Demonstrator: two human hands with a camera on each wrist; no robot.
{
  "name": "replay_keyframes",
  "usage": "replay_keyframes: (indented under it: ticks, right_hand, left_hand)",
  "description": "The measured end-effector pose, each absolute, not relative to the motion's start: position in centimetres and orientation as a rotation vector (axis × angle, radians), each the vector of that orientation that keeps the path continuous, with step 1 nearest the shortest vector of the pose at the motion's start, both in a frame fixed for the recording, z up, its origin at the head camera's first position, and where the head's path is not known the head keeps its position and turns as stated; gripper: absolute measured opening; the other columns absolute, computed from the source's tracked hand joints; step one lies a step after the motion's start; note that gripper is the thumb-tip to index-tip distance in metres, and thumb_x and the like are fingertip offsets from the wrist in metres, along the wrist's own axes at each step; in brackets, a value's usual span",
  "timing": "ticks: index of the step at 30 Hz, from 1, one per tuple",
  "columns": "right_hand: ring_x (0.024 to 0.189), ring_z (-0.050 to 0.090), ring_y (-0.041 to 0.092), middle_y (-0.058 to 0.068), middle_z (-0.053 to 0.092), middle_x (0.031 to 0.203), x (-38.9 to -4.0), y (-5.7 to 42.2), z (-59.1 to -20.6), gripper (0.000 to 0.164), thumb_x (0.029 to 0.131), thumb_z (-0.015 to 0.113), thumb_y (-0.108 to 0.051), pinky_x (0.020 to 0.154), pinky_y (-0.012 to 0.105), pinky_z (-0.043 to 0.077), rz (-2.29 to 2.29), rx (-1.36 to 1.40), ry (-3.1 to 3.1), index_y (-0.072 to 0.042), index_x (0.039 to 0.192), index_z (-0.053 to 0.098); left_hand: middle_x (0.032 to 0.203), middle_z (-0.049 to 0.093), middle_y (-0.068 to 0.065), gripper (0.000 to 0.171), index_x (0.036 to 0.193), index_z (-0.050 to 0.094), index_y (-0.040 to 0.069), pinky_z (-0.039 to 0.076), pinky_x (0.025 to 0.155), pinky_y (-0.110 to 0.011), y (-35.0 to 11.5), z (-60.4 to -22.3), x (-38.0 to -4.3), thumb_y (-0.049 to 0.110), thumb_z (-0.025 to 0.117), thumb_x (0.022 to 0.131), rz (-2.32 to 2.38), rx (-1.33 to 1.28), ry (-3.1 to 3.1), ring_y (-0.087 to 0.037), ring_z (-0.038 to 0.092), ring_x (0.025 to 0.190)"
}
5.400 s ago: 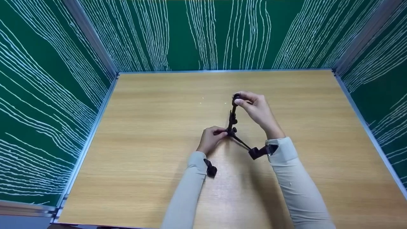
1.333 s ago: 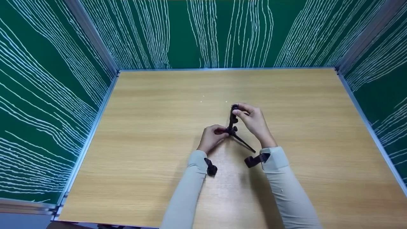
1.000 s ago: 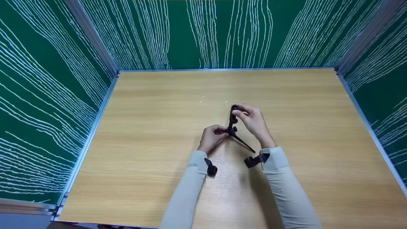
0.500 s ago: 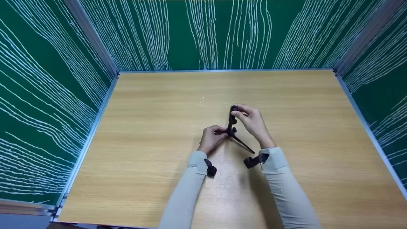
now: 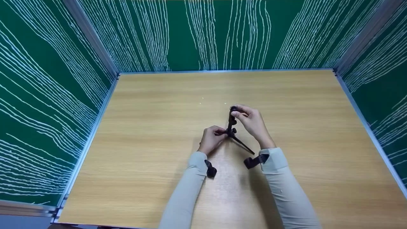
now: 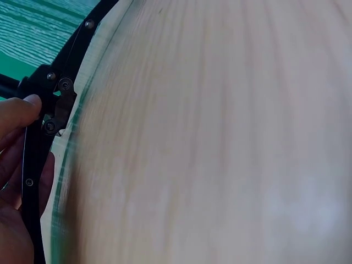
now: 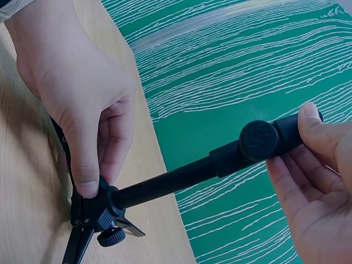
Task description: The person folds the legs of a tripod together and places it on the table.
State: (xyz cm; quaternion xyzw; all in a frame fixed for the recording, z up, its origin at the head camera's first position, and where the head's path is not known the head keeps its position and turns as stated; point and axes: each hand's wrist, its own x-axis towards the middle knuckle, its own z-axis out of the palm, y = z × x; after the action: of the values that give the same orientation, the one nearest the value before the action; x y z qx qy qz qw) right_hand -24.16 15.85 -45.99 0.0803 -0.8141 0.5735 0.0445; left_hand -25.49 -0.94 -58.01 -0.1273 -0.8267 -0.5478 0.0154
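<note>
A black tripod (image 5: 231, 122) stands near the middle of the table, its column upright and one leg (image 5: 243, 145) pointing toward the lower right. My left hand (image 5: 210, 139) pinches it at the hub where the legs meet; in the left wrist view the thumb presses on the black hub beside a hinged leg (image 6: 32, 170). Higher up, my right hand (image 5: 254, 124) holds the top end of the column between thumb and fingers. The right wrist view shows a round knob (image 7: 258, 141) beside those fingertips and a smaller knob (image 7: 111, 237) low by the hub.
The wooden table (image 5: 143, 127) is bordered by a metal frame and green panels (image 5: 178, 38) with white wavy lines. A few tiny white specks (image 5: 200, 103) lie beyond the tripod. Black wrist cameras (image 5: 252, 161) jut out from both sleeves.
Since the oldest frame, my right hand has come down and the tripod's column stands shorter. My left hand has kept its grip at the hub. Over the last second hardly anything moves.
</note>
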Motion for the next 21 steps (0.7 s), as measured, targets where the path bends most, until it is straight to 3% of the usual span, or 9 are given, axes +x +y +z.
replay_keyframes:
  ticks: [9, 17, 21]
  right_hand:
    - [0.106, 0.064, 0.025, 0.017, 0.067, 0.115, -24.16, 15.86, -45.92, 0.028, 0.092, 0.065, -0.013, 0.085, 0.013, 0.048, 1.762, 0.250, -2.486, 0.000, 0.116, 0.067]
    - [0.108, 0.064, 0.026, 0.019, 0.066, 0.117, -24.26, 15.85, -45.86, 0.031, 0.092, 0.064, -0.015, 0.089, 0.018, 0.049, 1.772, 0.239, -2.489, 0.002, 0.118, 0.065]
    - [0.104, 0.065, 0.017, 0.019, 0.067, 0.116, -24.26, 15.84, -45.95, 0.030, 0.092, 0.065, -0.014, 0.088, 0.017, 0.049, 1.782, 0.242, -2.484, 0.002, 0.118, 0.066]
  left_hand:
    - [0.092, 0.073, -0.010, 0.013, 0.093, 0.074, 0.002, 0.054, 0.076, -0.018, -0.91, -58.11, -25.53, 0.008, 0.075, 0.081, -1.713, -0.403, -2.558, -0.015, 0.068, 0.083]
    - [0.091, 0.073, -0.010, 0.013, 0.094, 0.075, 0.003, 0.054, 0.076, -0.018, -0.90, -58.05, -25.56, 0.008, 0.075, 0.082, -1.688, -0.428, -2.539, -0.015, 0.068, 0.083]
    - [0.091, 0.072, -0.010, 0.013, 0.094, 0.075, 0.002, 0.054, 0.076, -0.018, -0.97, -58.12, -25.54, 0.008, 0.074, 0.082, -1.687, -0.443, -2.533, -0.015, 0.067, 0.083]
